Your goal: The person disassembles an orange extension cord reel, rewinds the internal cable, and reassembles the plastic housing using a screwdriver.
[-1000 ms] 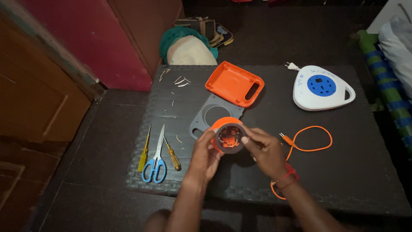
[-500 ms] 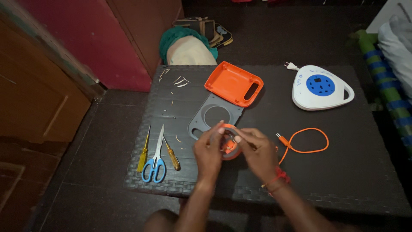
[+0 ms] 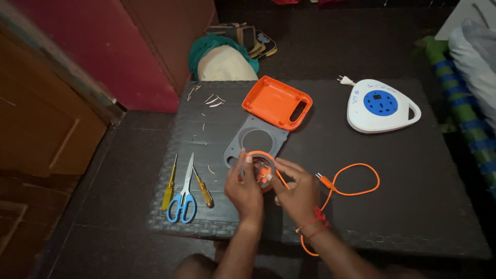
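Over the dark worktop (image 3: 392, 170), my left hand (image 3: 244, 186) and right hand (image 3: 297, 194) both close their fingers around the round orange cord reel (image 3: 260, 170), its orange cable (image 3: 351, 181) trailing away to my right.

On the dark tabletop (image 3: 413, 196) — blue-handled scissors (image 3: 183, 199), two yellow screwdrivers (image 3: 169, 183), a white-and-blue socket box (image 3: 381, 106).

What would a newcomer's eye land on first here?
Both hands, left and right, hold a round orange reel at the table's near edge, its orange cord looping to the right. Behind lie an orange cover and a grey plate; a white and blue socket box sits far right.
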